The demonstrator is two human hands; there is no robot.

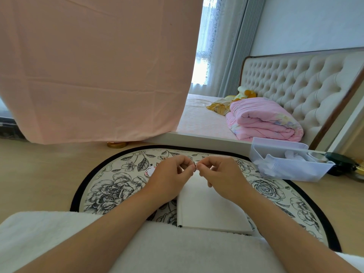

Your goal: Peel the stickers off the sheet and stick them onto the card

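White card point(208, 209), matte, flat and rectangular, lies toward the near edge of the round floral mat point(110, 192). Its visible face is blank, with no stickers seen on it. The left hand point(173, 174) and right hand point(218, 174) meet above the card's far end, each pinching one tiny sticker point(195, 166) between curled fingertips; it is thin, with dark and red markings. Judgement: backing being peeled, nothing stuck down yet. A small pink-white piece point(150, 170) lies toward the mat's far-left edge; sheet or loose sticker, cannot tell.
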